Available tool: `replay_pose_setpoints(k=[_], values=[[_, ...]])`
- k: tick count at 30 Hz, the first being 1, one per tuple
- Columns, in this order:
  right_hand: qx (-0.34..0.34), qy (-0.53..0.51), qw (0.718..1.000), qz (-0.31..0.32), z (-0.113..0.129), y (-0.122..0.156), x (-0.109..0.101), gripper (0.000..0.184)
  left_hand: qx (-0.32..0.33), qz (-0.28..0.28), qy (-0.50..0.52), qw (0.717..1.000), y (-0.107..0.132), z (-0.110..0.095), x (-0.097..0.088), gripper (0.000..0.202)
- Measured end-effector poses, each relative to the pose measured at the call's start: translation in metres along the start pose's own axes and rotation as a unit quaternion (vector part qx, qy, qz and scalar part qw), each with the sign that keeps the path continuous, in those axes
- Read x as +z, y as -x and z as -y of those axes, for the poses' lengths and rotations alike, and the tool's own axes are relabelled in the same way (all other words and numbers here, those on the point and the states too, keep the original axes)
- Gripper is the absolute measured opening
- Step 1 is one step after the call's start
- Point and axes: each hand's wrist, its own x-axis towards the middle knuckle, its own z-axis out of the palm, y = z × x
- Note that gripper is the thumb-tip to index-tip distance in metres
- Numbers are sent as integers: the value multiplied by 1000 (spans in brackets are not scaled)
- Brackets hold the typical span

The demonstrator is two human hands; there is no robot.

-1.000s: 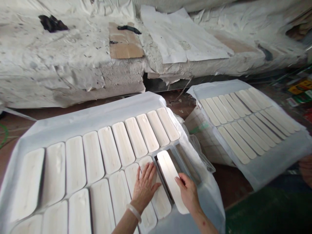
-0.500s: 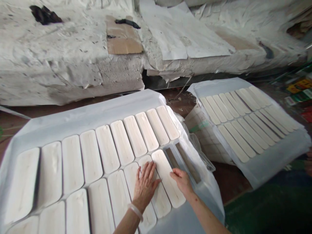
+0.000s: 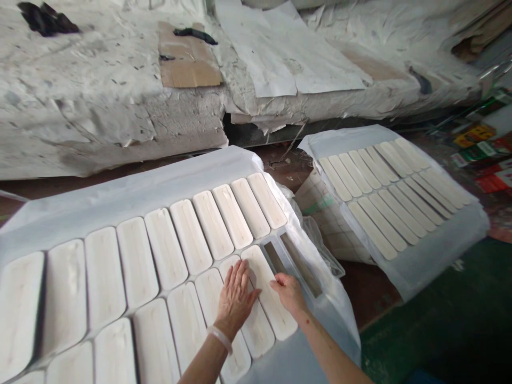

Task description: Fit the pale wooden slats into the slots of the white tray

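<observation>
My left hand (image 3: 236, 298), with a pale bangle at the wrist, lies flat and spread over a white slab (image 3: 256, 328) with rounded corners. Its thumb points toward the adjoining end slab (image 3: 276, 309) of the near row. At that end slab's right edge, my right hand (image 3: 290, 292) has its fingers curled and pinched on the rim. The fingertips' undersides are hidden. Just right of it lies a grey frame (image 3: 292, 272) with two long dark slots. The slabs sit side by side in two rows on a whitish sheet (image 3: 236, 160).
A second sheet-covered stand (image 3: 432, 250) on the right bears two rows of narrower pale strips (image 3: 380, 224). Clear plastic (image 3: 320, 240) hangs between the stands. Behind runs a rough, paper-covered ledge (image 3: 112, 101) with cardboard (image 3: 190, 66) on it. Coloured boxes (image 3: 480, 144) stand far right.
The view has shifted, so the scene sits slightly further left. Both hands keep about the same places on the slabs; the end slab lies about as before.
</observation>
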Motion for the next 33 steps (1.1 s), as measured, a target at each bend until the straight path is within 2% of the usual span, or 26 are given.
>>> replay_pose_setpoints(k=[4,9,13,16,19,22,24,26,28,33], values=[[-8,107,994,-12,12,-1,-5,26,11,13,-14,1000,0,5,3,63],[-26,248,968,-16,31,-1,-15,24,35,15,-31,999,0,8,6,67],[-45,307,951,-6,41,-3,-20,29,45,7,-45,998,-2,7,8,70],[-64,327,943,-14,49,-3,-23,24,49,2,-54,997,-5,8,8,69],[-133,307,942,-31,63,-7,-24,20,61,8,-58,996,-8,11,6,66],[-237,251,937,-48,80,-23,-21,37,76,11,-57,995,-12,17,2,61],[-282,232,930,-50,89,-41,-15,48,81,7,-39,996,-19,21,-2,49],[-306,226,924,-43,94,-60,-7,51,54,2,-3,999,-32,28,-8,38],[-317,219,922,-36,95,-76,1,49,13,-8,15,1000,-54,39,-12,35],[-308,199,930,-34,92,-89,11,50,-30,-19,-73,997,-136,82,-8,50]])
